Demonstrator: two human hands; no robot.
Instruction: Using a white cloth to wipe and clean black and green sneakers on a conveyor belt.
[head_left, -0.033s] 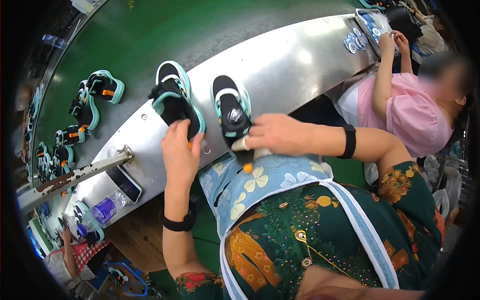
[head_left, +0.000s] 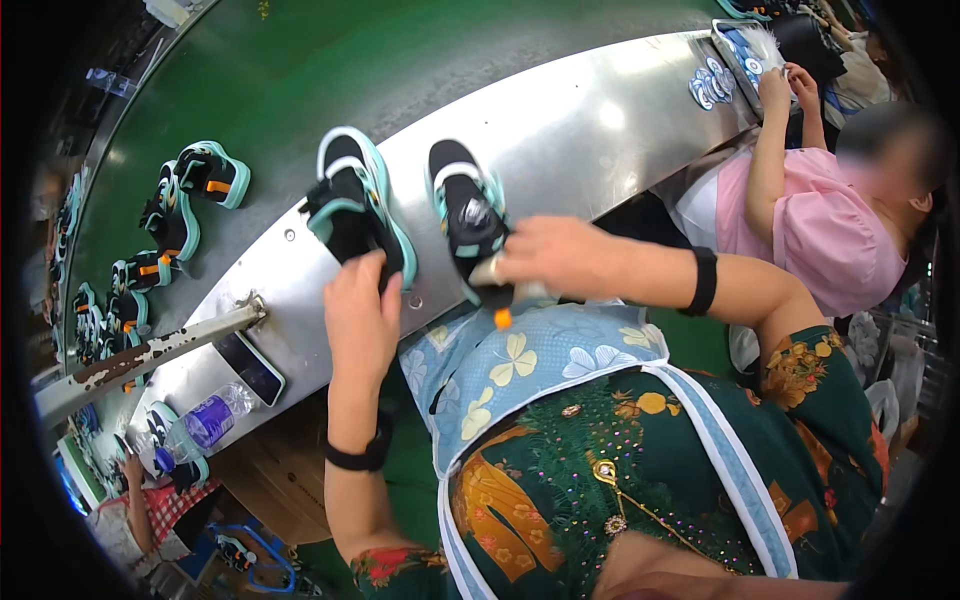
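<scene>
Two black, mint-green and white sneakers lie side by side on the metal bench with their toes pointing away from me. My left hand (head_left: 362, 310) grips the left sneaker (head_left: 374, 180) by its heel, fingers inside the opening. At the right sneaker (head_left: 466, 215), my right hand (head_left: 565, 258) is closed on the edge of the shoe opening. A pale piece (head_left: 488, 271) shows at that hand's thumb; whether it is a cloth or a finger cover I cannot tell. The right sneaker's orange heel tab (head_left: 502, 319) sticks out towards my apron.
Several similar sneakers (head_left: 208, 172) stand on the green surface (head_left: 330, 60) at left. A chipped metal bar (head_left: 150, 358), a phone (head_left: 250, 368) and a bottle with a purple label (head_left: 208, 421) are nearer. A person in pink (head_left: 830, 215) works at right beside round blue-and-white pieces (head_left: 711, 84).
Both sneakers have shifted slightly to the right. The right one has turned a little, and my right hand has moved slightly away from me with it. My left hand keeps its hold.
</scene>
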